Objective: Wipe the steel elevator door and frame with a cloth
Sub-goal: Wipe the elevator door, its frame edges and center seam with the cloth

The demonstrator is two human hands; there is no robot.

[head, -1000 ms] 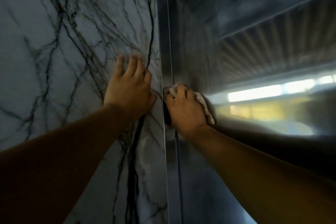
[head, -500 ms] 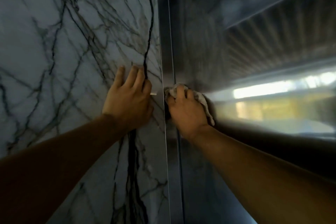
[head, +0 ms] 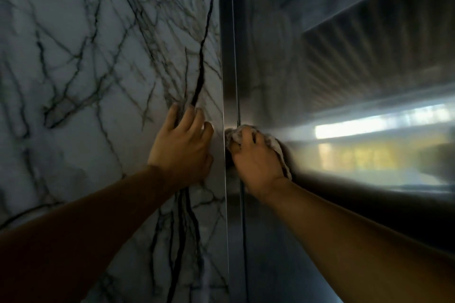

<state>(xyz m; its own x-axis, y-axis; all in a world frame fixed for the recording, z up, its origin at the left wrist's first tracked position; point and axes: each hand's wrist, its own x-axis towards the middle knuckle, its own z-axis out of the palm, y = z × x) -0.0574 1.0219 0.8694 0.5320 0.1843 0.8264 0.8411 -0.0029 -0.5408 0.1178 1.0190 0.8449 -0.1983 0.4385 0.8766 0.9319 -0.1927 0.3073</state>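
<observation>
A narrow steel frame strip point(head: 230, 56) runs top to bottom down the middle of the view. To its right lies the brushed steel elevator door point(head: 320, 69), which mirrors bright lights. My right hand point(head: 256, 160) grips a crumpled pale cloth point(head: 277, 145) and presses it against the steel where the frame meets the door. My left hand point(head: 182, 145) rests on the marble wall just left of the frame, fingers pointing up and slightly spread.
White marble wall point(head: 98, 81) with dark veins fills the left half. Both forearms reach up from the bottom corners. Bright reflected lights point(head: 369, 128) glare on the door at right.
Both hands sit slightly lower in the view, as the camera tilted up a little. The right hand with the cloth stays at the frame seam; the left hand stays on the marble.
</observation>
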